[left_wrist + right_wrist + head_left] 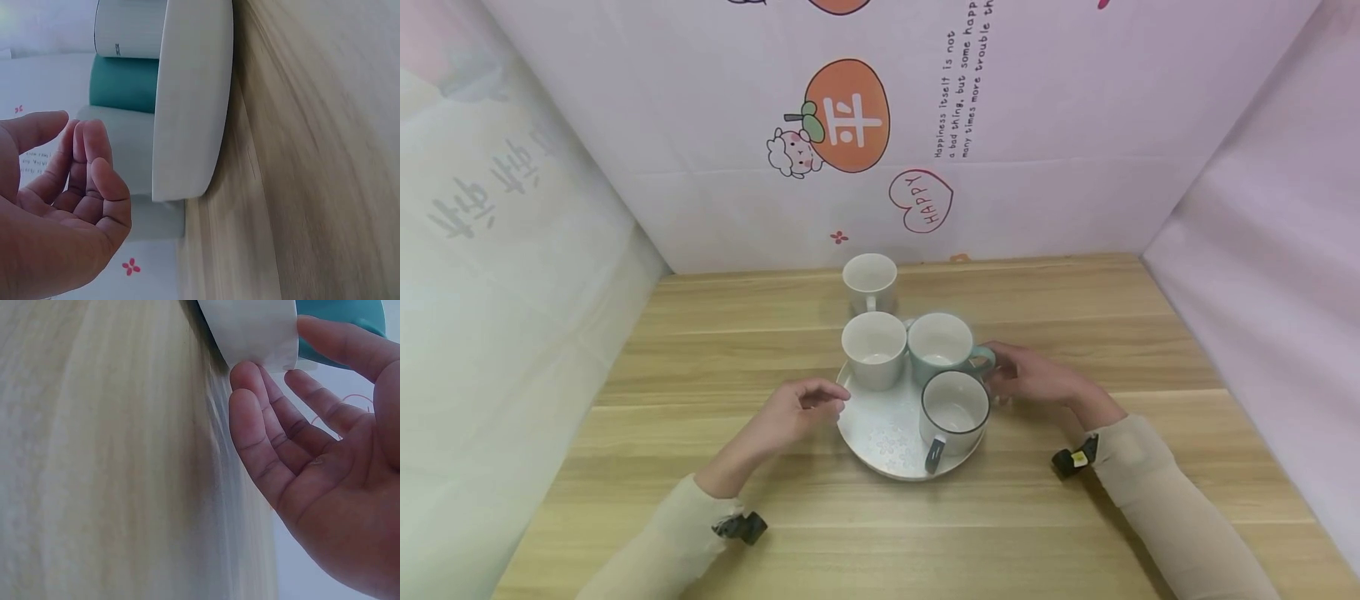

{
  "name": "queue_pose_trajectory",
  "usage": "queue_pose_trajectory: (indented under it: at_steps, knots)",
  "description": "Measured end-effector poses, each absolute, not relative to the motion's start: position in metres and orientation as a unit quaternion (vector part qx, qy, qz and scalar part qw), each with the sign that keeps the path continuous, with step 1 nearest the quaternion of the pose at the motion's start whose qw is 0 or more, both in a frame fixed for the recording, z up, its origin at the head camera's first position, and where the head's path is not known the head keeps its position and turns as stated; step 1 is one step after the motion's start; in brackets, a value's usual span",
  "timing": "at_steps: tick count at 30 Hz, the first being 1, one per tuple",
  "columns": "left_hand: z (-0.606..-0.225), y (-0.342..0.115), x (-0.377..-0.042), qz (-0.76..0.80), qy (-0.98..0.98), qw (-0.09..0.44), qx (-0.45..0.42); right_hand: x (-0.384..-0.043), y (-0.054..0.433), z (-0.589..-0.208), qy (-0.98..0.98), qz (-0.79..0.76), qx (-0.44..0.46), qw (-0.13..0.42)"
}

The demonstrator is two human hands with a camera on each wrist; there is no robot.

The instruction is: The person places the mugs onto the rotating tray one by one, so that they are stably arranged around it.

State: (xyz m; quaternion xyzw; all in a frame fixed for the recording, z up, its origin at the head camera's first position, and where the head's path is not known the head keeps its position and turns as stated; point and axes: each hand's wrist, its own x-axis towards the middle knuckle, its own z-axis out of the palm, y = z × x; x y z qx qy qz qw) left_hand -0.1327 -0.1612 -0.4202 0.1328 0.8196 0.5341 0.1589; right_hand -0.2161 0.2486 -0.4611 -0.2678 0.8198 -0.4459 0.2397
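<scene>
A round white plate (pixel 880 429) with a raised side rests on the wooden table and bears three mugs. At its back left stands a plain white mug (pixel 877 371). Next to that is a teal mug (pixel 925 367) with its handle to the right. A white mug with a dark rim (pixel 947 440) stands at the front right, its black handle toward me. My left hand (pixel 793 410), fingers loosely bent and holding nothing, hovers by the plate's left rim. At the right rim is my right hand (pixel 1033 375), its relaxed fingertips right at the plate's side in the right wrist view.
Behind the plate, another white mug (pixel 871 282) stands on the wooden table (pixel 700 350), its handle facing me. A printed white cloth (pixel 1037 183) hangs along the back edge, and pale sheets (pixel 1262 275) flank both sides.
</scene>
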Motion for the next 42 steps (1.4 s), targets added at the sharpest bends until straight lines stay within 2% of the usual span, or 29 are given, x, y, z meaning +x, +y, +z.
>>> queue_pose_trajectory:
  at_steps: [27, 34, 42]
  knots:
    - [-0.425, -0.188, -0.181, 0.568, 0.812, 0.131, 0.038, -0.214, 0.248, -0.463, 0.825, -0.444, -0.253, 0.242]
    - [-0.428, -0.192, -0.194, 0.575, 0.807, 0.135, 0.009, -0.214, 0.248, -0.462, 0.823, -0.446, -0.254, 0.241]
    - [-0.429, -0.192, -0.207, 0.575, 0.806, 0.143, 0.013, -0.215, 0.247, -0.461, 0.821, -0.446, -0.255, 0.248]
